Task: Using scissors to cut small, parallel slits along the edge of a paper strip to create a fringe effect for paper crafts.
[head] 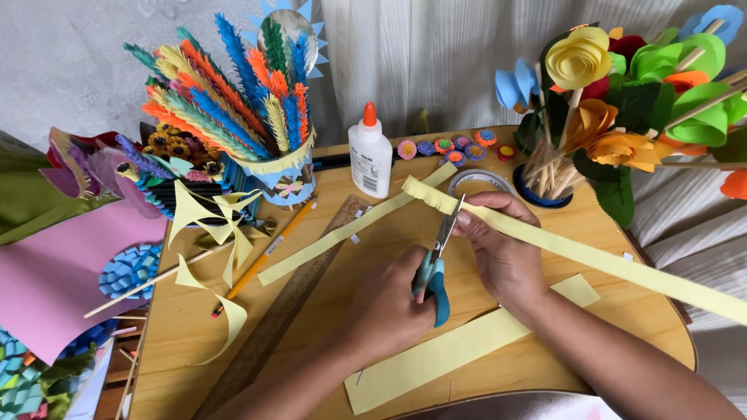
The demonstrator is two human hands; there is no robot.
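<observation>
My left hand (385, 307) grips teal-handled scissors (433, 281), whose blades point up and away from me into the edge of a long yellow paper strip (607, 260). My right hand (502, 249) pinches that strip just right of the blades. The strip's far left end is fringed with small cuts, and its other end runs off to the right past the table edge. A second narrow yellow strip (342, 231) lies diagonally on the wooden table (179, 342). A wider yellow strip (459, 346) lies below my hands.
A wooden ruler (288, 303) and an orange pencil (268, 249) lie left of my hands. Behind stand a white glue bottle (369, 159), a tape roll (478, 180), a cup of paper feathers (284, 175) and a pot of paper flowers (607, 101). Pink paper (54, 272) sits at the left.
</observation>
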